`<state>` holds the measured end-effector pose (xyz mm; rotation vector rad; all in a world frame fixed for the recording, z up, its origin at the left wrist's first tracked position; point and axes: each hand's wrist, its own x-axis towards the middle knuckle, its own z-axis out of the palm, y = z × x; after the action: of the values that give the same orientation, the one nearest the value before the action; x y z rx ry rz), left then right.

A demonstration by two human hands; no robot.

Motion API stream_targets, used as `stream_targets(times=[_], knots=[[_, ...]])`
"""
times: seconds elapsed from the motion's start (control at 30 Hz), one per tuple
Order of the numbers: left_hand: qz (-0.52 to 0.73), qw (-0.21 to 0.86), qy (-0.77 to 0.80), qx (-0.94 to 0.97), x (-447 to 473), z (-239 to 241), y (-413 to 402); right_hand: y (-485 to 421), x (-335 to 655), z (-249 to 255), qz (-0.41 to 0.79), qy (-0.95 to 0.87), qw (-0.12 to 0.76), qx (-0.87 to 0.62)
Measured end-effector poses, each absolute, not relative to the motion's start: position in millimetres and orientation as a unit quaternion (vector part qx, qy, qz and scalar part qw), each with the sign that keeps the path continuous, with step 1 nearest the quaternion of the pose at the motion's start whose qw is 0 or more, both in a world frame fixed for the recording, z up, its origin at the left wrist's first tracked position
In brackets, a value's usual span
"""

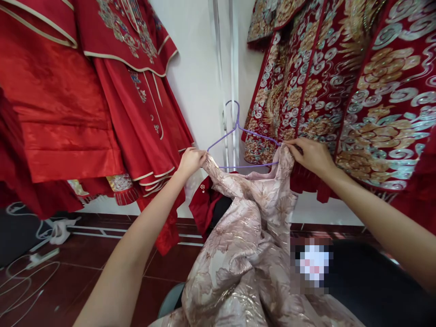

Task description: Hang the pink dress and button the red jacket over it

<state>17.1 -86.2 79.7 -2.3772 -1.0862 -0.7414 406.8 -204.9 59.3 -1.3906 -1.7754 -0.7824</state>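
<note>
A pale pink dress (pixel 235 236) with a shiny floral pattern hangs by its shoulder straps from a purple hanger (pixel 235 129). My left hand (pixel 193 161) pinches the left strap at the hanger's left end. At the other end, my right hand (pixel 308 154) grips the right strap between thumb and fingers. The hanger's hook points up in front of a white upright pole, and I cannot tell whether it is hooked on anything. The dress's skirt falls in folds toward me, its lower part out of frame.
Red embroidered garments (pixel 136 113) hang at left, and heavily decorated red ones (pixel 340 91) at right. Low on the left are a white rack base (pixel 102 231), white shoes (pixel 60 231), a power strip (pixel 42 258) and loose cables. A black surface (pixel 371 281) lies at lower right.
</note>
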Motion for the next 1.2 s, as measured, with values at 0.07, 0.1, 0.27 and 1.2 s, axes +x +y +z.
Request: stream_targets(times=[0.07, 0.1, 0.27, 1.2], knots=[[-0.248, 0.236, -0.405, -0.848, 14, 82, -91, -206, 407, 59, -0.32, -0.688, 0.363, -0.541], [-0.246, 0.241, -0.412, -0.844, 12, 82, -93, -207, 407, 59, -0.324, -0.687, 0.364, -0.538], [-0.231, 0.252, -0.431, -0.835, 2, 76, -93, -210, 411, 60, -0.327, -0.687, 0.37, -0.534], [-0.184, 0.165, -0.286, -0.926, 55, 26, -108, -222, 406, -16, 0.215, -0.428, 0.623, -0.618]])
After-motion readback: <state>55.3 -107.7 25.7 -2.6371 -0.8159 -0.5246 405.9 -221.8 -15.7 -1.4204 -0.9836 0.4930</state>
